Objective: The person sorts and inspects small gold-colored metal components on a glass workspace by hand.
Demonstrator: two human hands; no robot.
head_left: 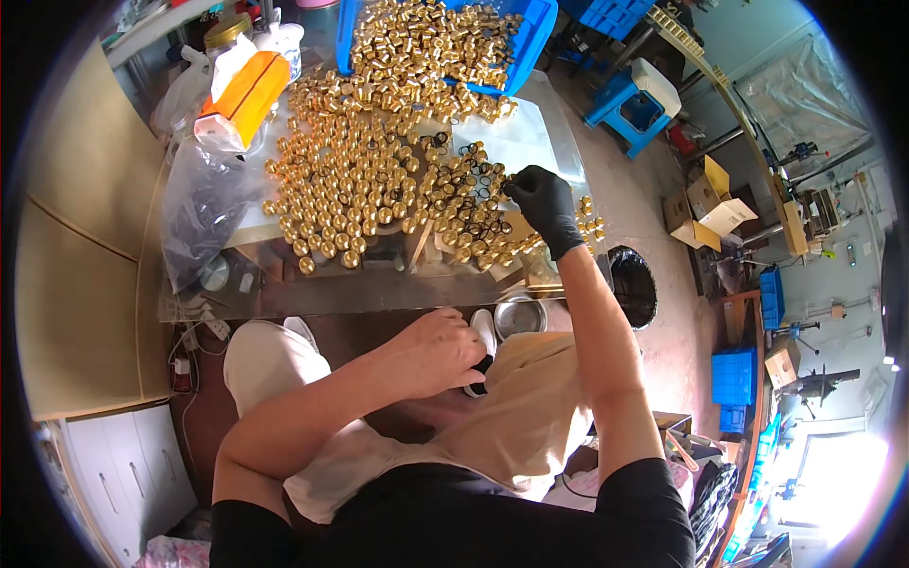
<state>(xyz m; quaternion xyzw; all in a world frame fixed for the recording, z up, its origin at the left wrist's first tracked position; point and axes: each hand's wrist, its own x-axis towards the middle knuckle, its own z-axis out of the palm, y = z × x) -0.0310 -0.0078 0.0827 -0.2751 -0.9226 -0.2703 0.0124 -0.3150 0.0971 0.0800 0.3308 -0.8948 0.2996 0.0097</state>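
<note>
So, on the bench (417,295) a blue crate (538,43) is set tipped, probably so the brass-coloured caps (350,180) spread before it are easily reached. The left hand (431,352) is held over the lap, fingers curled, grip can't be told. The gloved right hand (544,204) is bent in beside black rings (486,169), its fingertips hidden, so no telling what's pinched.
</note>
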